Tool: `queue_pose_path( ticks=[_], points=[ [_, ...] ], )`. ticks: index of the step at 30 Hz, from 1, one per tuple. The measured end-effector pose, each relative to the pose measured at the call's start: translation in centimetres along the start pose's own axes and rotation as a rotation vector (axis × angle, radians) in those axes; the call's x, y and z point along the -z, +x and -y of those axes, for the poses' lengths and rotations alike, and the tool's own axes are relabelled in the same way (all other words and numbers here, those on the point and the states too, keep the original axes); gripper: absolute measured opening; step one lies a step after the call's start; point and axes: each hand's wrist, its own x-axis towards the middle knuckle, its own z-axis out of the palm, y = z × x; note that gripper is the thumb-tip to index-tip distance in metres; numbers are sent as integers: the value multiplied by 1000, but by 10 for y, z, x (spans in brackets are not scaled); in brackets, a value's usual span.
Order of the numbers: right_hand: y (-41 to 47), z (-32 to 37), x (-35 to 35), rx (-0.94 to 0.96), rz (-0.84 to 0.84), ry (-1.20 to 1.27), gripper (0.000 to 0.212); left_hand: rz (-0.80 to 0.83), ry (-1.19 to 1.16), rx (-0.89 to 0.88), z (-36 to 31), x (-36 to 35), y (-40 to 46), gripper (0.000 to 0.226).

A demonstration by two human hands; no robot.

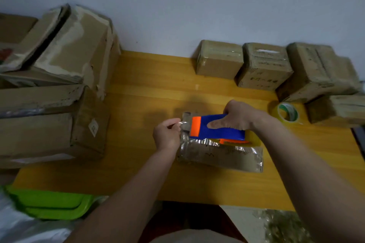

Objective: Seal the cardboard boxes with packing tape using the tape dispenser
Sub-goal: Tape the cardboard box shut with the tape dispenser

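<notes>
Sealing step: tape end point(182, 123) is pinched by left hand point(166, 136) for tension.
Right hand point(240, 117): tape dispenser point(215, 127) is gripped.
Box point(219, 156): positioned beneath both hands, for taping.

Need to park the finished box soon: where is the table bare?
Bare table: the stretch between the big cartons on the left and the row of taped boxes by the wall; also the front strip near the green tray. Crowded: right corner around the spare tape roll.

Yellow wooden table point(150, 89) — plain pale wall point(177, 6) behind
</notes>
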Motion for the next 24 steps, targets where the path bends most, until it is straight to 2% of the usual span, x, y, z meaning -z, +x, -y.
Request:
queue_pose_path(
  ticks=[8,16,20,23,24],
  points=[
    [15,-1,-20,-7,37,30,59,-37,76,50,12,-3,14,14],
    [23,3,-24,-5,-1,-2,60,-7,163,23,24,-7,21,21],
    [28,4,-25,-14,5,-11,60,2,215,37,31,-13,19,31],
    [32,3,-25,-7,14,6,61,2,283,145,35,-15,28,57],
    [33,3,-25,-3,16,7,62,14,333,187,37,-14,30,59]
  ],
)
